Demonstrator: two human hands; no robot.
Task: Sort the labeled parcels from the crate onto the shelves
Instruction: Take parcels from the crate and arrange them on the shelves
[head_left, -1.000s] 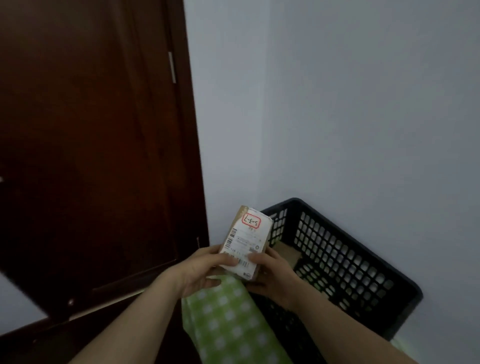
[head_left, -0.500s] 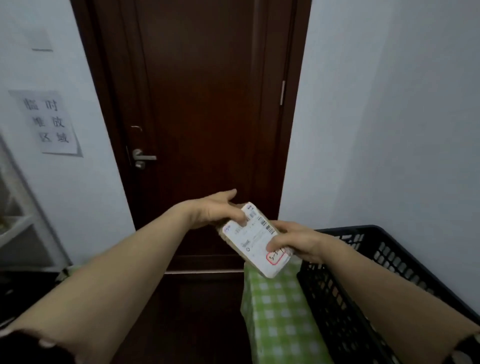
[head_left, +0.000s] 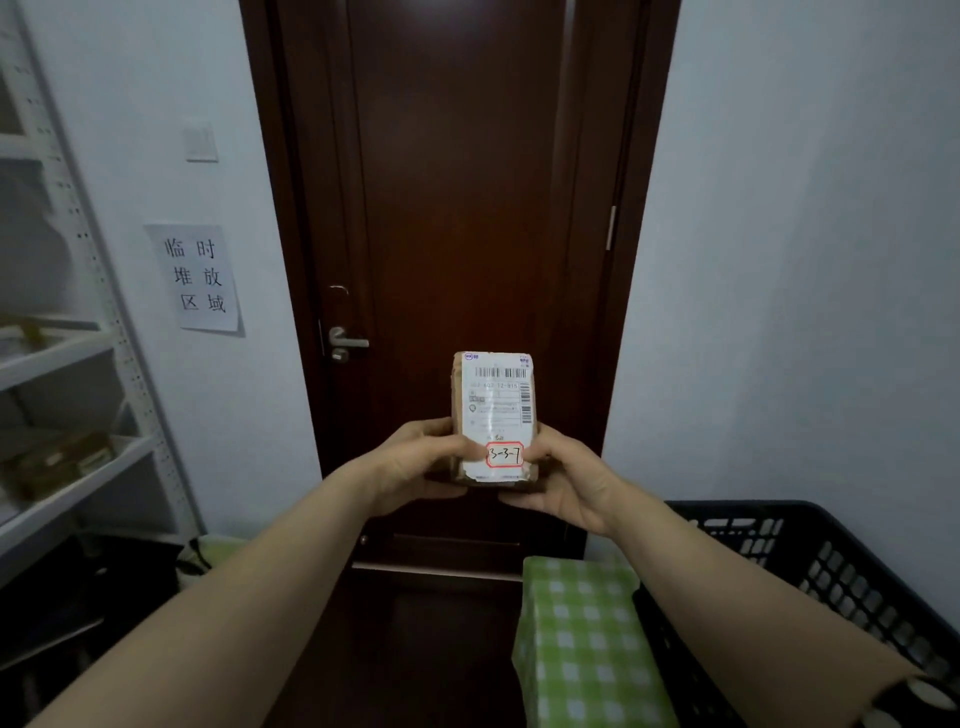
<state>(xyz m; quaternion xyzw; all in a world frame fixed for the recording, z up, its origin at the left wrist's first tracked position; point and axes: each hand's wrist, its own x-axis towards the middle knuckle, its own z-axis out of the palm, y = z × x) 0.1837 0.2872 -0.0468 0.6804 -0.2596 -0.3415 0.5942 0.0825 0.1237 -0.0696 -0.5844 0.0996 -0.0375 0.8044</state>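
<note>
A small brown parcel (head_left: 493, 400) with a white shipping label stands upright in front of me, its red-framed tag reading 3-3-7 at the bottom. My left hand (head_left: 415, 467) grips its lower left side, thumb across the front. My right hand (head_left: 563, 480) grips the lower right side and cups the bottom. The black plastic crate (head_left: 831, 577) is at the lower right, behind my right forearm; its contents are hidden. White metal shelves (head_left: 78, 467) stand at the left edge with brown parcels on them.
A dark wooden door (head_left: 457, 208) with a silver handle (head_left: 345, 343) is straight ahead. A paper sign (head_left: 197, 278) hangs on the wall left of it. A green checked cloth (head_left: 582, 639) covers something next to the crate.
The view swung left from the crate corner to face the door. The parcel was turned over in both hands and raised upright, so the red-framed tag went from top to bottom.
</note>
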